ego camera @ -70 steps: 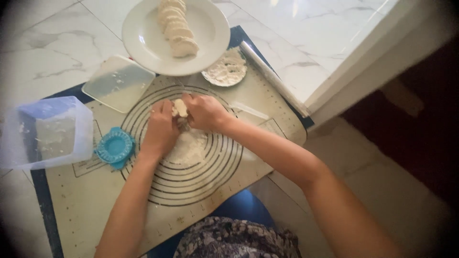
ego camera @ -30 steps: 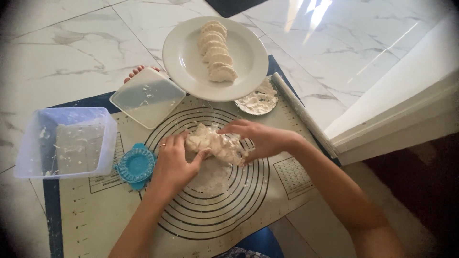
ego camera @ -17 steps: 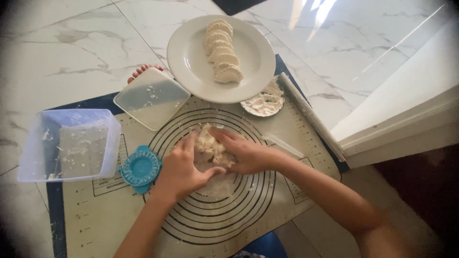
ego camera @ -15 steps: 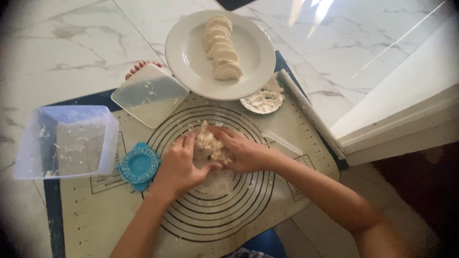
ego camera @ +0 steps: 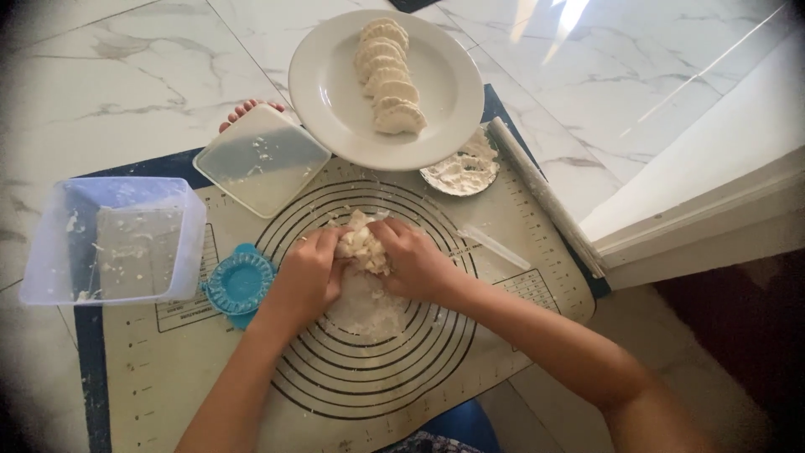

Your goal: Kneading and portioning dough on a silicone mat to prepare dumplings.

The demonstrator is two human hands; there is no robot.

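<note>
dough lump (ego camera: 362, 245) upright between both hands.

A white marble floor (ego camera: 126, 75) carries a beige baking mat (ego camera: 168, 369) and white plate (ego camera: 335, 92).

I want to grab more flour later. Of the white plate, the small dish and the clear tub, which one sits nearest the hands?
The small dish of flour, just beyond the right hand. The white plate lies farther up; the clear tub sits far left.

Head view — steeply down, close.
</note>
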